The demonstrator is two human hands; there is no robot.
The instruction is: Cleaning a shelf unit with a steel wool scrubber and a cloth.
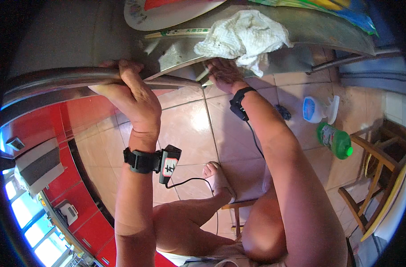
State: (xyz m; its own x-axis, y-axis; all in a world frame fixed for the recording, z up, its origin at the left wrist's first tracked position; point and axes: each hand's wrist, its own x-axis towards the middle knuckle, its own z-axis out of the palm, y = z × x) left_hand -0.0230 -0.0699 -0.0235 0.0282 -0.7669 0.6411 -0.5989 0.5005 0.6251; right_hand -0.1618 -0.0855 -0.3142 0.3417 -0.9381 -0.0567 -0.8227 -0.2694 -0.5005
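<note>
My left hand (132, 90) is curled around the metal tube (66, 76) along the edge of a grey metal surface (102, 36), its fingertips resting over the top. Beneath the surface's front edge, my right hand (224, 74) reaches in close to a metal strip or bracket; its fingertips are partly hidden, and whether it holds anything is unclear. A crumpled white cloth (244, 36) lies on the edge just above my right hand, one corner hanging down. Behind the cloth lies a paper-wrapped pair of chopsticks (179, 32). Both wrists wear black straps with small devices and cables.
On the tiled floor at the right stand or lie a white spray bottle (314, 109), a green bottle (334, 141) and a dark scrubber (283, 112). Wooden chairs (373, 150) are at the far right. Red cabinets (79, 197) line the left.
</note>
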